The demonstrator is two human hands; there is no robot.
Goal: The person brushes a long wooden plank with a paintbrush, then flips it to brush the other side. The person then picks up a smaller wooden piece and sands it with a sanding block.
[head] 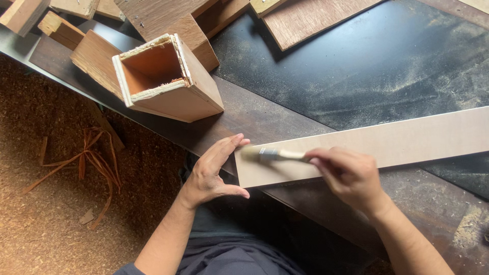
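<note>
Two hands at one pale board (387,142) lying slantwise across dark, dusty workbench (356,71): right hand (349,175) closed around small brush (270,154), bristles down on board's near end; left hand (214,170) open, fingers together, flat against that end edge. Best brushed in long, even strokes, board braced firm. Open wooden box (165,76) near, offcuts (300,20) beyond, sawdust floor (46,178) below.

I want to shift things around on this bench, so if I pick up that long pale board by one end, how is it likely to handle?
The long pale board looks thin and flat, so probably light yet stiff, perhaps sagging slightly. Its length would likely make the far end swing. The sawdust-strewn benchtop suggests it slides easily; the left hand braces its end while the right hand works the brush.
</note>
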